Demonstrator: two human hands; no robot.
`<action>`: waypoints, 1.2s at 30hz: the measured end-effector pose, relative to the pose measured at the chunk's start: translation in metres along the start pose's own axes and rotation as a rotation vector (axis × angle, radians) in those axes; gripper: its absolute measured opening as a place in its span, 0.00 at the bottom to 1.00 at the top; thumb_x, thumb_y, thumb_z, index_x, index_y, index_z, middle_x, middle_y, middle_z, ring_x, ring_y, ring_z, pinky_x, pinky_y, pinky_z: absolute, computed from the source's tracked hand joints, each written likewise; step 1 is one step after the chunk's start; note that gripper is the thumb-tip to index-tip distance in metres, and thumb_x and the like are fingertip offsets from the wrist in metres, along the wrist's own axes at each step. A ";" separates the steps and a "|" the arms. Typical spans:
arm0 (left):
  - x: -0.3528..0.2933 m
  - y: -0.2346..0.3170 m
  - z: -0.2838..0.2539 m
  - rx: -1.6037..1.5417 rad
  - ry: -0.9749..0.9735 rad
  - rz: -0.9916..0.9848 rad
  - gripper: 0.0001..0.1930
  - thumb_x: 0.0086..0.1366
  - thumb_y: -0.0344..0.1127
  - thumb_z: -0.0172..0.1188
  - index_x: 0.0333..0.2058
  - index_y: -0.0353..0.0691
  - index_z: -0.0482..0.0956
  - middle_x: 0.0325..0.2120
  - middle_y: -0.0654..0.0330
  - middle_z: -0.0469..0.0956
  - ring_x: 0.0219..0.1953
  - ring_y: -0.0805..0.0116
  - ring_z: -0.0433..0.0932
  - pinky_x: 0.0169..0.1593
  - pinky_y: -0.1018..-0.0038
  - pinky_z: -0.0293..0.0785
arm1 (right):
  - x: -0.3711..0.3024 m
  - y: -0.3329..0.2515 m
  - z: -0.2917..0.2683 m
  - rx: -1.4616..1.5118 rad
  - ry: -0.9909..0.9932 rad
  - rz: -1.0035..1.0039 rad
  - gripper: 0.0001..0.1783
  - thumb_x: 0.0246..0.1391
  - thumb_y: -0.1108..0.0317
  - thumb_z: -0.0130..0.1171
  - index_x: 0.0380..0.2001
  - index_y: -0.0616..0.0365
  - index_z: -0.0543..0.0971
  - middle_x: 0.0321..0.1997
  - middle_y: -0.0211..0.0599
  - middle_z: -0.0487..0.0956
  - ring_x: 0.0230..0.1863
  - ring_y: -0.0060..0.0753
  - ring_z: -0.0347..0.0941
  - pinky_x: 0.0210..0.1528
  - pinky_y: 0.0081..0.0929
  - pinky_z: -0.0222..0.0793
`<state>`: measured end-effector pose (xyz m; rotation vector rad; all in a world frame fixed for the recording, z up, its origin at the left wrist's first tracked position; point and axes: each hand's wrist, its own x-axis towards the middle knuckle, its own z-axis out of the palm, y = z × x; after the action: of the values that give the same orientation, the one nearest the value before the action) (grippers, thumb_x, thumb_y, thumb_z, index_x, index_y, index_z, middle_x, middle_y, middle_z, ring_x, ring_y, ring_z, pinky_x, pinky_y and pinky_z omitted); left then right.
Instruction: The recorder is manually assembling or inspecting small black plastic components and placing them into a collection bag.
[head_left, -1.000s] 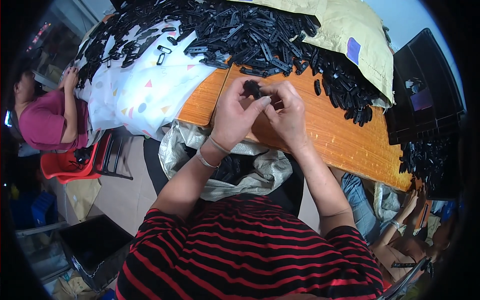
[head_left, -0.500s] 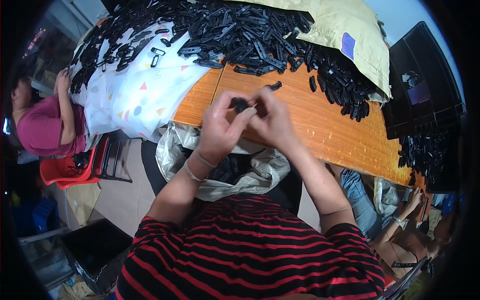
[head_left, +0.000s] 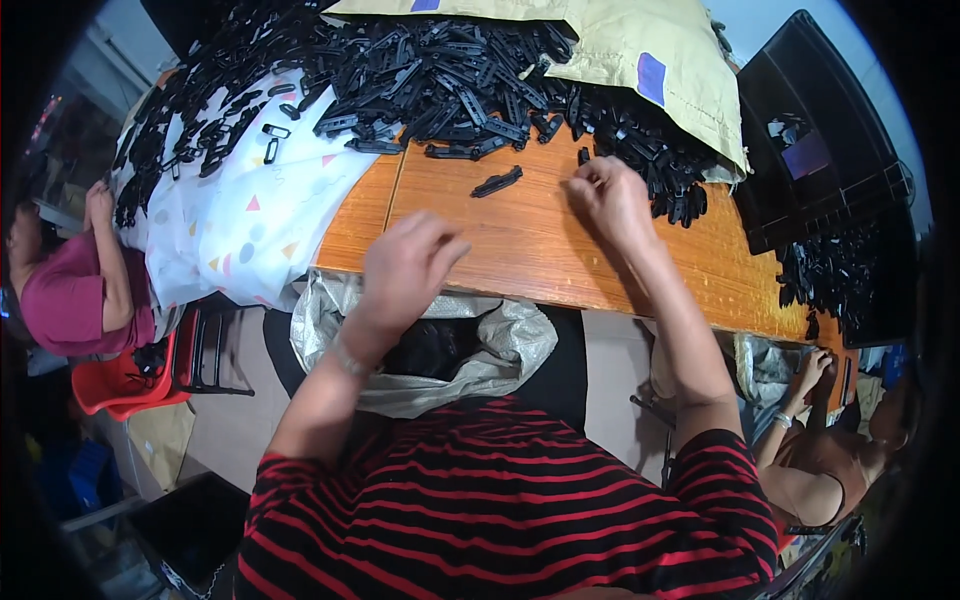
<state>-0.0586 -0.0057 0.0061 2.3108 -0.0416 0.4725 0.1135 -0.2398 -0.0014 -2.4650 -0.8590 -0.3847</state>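
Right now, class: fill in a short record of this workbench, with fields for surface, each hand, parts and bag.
surface: wooden table
left hand: raised over the table's near edge, fingers loosely curled, holding nothing visible
right hand: on the table, fingertips at the pile's edge
parts: black clips heaped along the far side
loose clip: alone between the hands
bag: open, below the table edge

My left hand (head_left: pixel 405 268) hangs in the air with its fingers loosely bent and its back toward me. My right arm is stretched out far in front, and my right hand (head_left: pixel 610 195) has its fingers curled down together.
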 end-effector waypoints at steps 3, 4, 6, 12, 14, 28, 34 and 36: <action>0.045 -0.011 0.038 0.166 0.108 0.127 0.09 0.57 0.35 0.64 0.33 0.37 0.78 0.30 0.55 0.75 0.38 0.56 0.76 0.39 0.62 0.73 | 0.024 0.018 0.002 -0.121 -0.070 0.220 0.12 0.49 0.62 0.66 0.31 0.60 0.82 0.29 0.52 0.81 0.35 0.55 0.78 0.39 0.42 0.73; 0.056 -0.016 0.049 0.168 0.108 0.127 0.09 0.57 0.35 0.64 0.33 0.37 0.78 0.30 0.55 0.75 0.38 0.56 0.76 0.39 0.62 0.73 | 0.030 0.021 0.006 -0.119 -0.069 0.219 0.12 0.49 0.62 0.66 0.31 0.60 0.82 0.29 0.52 0.81 0.35 0.55 0.78 0.39 0.42 0.73; 0.070 -0.025 0.065 0.345 0.107 0.092 0.09 0.56 0.34 0.65 0.34 0.37 0.79 0.29 0.55 0.76 0.35 0.56 0.76 0.38 0.64 0.73 | 0.039 0.024 0.015 -0.262 -0.214 0.304 0.14 0.49 0.60 0.66 0.31 0.60 0.82 0.30 0.53 0.81 0.37 0.55 0.79 0.40 0.42 0.73; 0.064 -0.033 0.069 0.238 0.136 0.177 0.09 0.51 0.31 0.67 0.29 0.39 0.75 0.27 0.59 0.74 0.34 0.57 0.75 0.36 0.65 0.72 | 0.028 0.010 0.018 -0.114 -0.187 0.120 0.16 0.45 0.62 0.70 0.35 0.61 0.80 0.31 0.50 0.81 0.34 0.55 0.77 0.39 0.40 0.72; 0.059 -0.035 0.065 0.244 0.113 0.222 0.09 0.51 0.30 0.67 0.28 0.39 0.74 0.27 0.59 0.74 0.34 0.57 0.75 0.35 0.65 0.72 | 0.026 0.006 0.018 -0.085 -0.214 0.138 0.16 0.45 0.64 0.70 0.35 0.62 0.79 0.30 0.49 0.81 0.32 0.51 0.78 0.38 0.39 0.72; 0.039 -0.019 0.042 -1.097 0.028 -0.284 0.11 0.58 0.19 0.61 0.39 0.35 0.74 0.33 0.61 0.77 0.36 0.71 0.78 0.42 0.77 0.77 | -0.001 -0.068 0.018 0.774 -0.238 0.224 0.10 0.55 0.75 0.62 0.41 0.66 0.78 0.25 0.29 0.78 0.23 0.15 0.72 0.25 0.16 0.68; 0.027 0.003 0.038 -1.440 0.283 -0.393 0.15 0.63 0.24 0.59 0.48 0.34 0.71 0.39 0.61 0.77 0.38 0.74 0.78 0.45 0.80 0.76 | -0.022 -0.092 0.028 0.739 0.019 0.176 0.09 0.54 0.77 0.62 0.38 0.64 0.77 0.22 0.25 0.75 0.21 0.13 0.69 0.25 0.14 0.65; 0.026 -0.001 0.038 -1.447 0.216 -0.452 0.15 0.64 0.25 0.58 0.49 0.35 0.72 0.39 0.62 0.78 0.40 0.75 0.78 0.47 0.80 0.75 | -0.024 -0.098 0.029 0.769 0.056 0.203 0.09 0.53 0.78 0.62 0.38 0.63 0.77 0.24 0.24 0.74 0.22 0.12 0.67 0.26 0.14 0.64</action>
<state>-0.0221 -0.0286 -0.0104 0.8019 0.1847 0.2753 0.0353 -0.1697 -0.0003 -1.7872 -0.5752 -0.0280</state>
